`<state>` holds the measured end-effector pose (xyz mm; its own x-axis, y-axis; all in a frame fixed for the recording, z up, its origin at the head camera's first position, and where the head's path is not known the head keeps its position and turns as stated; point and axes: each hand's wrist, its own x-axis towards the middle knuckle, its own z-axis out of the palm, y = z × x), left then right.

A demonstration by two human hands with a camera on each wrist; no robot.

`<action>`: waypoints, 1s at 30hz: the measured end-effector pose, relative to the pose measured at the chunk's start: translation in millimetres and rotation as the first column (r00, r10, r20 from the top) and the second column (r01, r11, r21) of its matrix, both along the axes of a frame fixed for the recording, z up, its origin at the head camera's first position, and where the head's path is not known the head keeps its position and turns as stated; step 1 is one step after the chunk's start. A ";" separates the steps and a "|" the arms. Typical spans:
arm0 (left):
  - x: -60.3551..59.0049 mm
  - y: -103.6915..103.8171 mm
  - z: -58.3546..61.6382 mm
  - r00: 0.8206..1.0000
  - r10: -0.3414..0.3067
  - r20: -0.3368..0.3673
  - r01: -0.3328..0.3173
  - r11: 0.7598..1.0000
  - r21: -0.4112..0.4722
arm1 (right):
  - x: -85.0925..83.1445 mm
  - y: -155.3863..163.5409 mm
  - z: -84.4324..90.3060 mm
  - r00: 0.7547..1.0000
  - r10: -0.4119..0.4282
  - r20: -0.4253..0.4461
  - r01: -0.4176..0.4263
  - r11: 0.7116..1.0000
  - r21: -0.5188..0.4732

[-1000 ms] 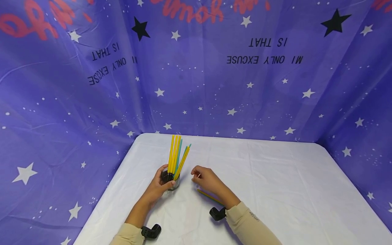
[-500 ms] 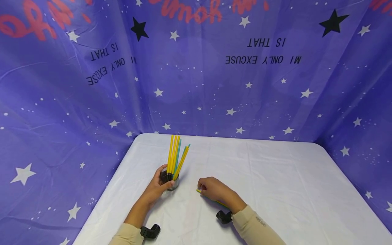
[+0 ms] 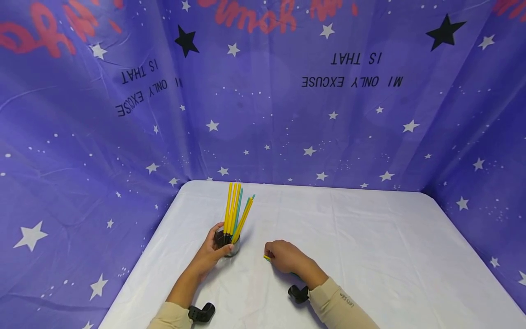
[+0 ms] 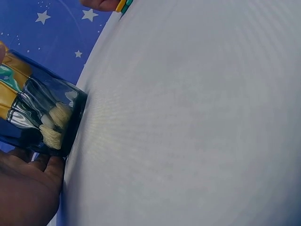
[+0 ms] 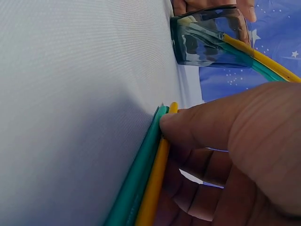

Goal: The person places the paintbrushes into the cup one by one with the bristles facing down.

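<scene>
My left hand (image 3: 211, 251) grips a clear glass cup (image 3: 235, 249) around its side, at the left of the table. Several paintbrushes (image 3: 234, 205) with yellow and teal handles stand in the cup, leaning to the right; their pale bristles (image 4: 51, 136) point down at its base in the left wrist view. Right of the cup, my right hand (image 3: 289, 256) is low over the table, pinching near the ends of a yellow handle (image 5: 157, 174) and a green handle (image 5: 136, 183) that lie side by side. Their other ends are out of sight.
A white cloth (image 3: 370, 242) covers the table. Purple star-printed curtains (image 3: 263, 100) rise along its back and both sides. A black camera (image 3: 202, 312) sits on the left wrist, another black camera (image 3: 298, 294) on the right.
My right hand has come down and slightly right from beside the cup onto the yellow and green handles, and its fingers have closed on them. The left hand and cup have stayed put.
</scene>
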<state>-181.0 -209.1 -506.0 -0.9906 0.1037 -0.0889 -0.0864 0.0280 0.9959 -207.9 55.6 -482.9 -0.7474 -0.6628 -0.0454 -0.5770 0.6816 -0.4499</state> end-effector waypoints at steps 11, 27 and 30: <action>-0.9 -0.5 -0.6 1.000 -0.001 -0.016 0.001 1.000 -0.005 | -8.7 3.7 5.4 0.999 0.021 -0.049 -0.023 0.998 -0.057; 0.4 0.5 -0.4 1.000 0.003 -0.017 -0.002 1.000 0.012 | -16.8 -2.0 49.2 0.984 -0.154 -0.092 0.115 0.934 -0.338; 0.5 -0.3 -0.9 1.000 0.004 -0.012 -0.003 1.000 0.011 | -16.7 -4.4 55.5 0.977 -0.197 -0.078 0.146 0.893 -0.426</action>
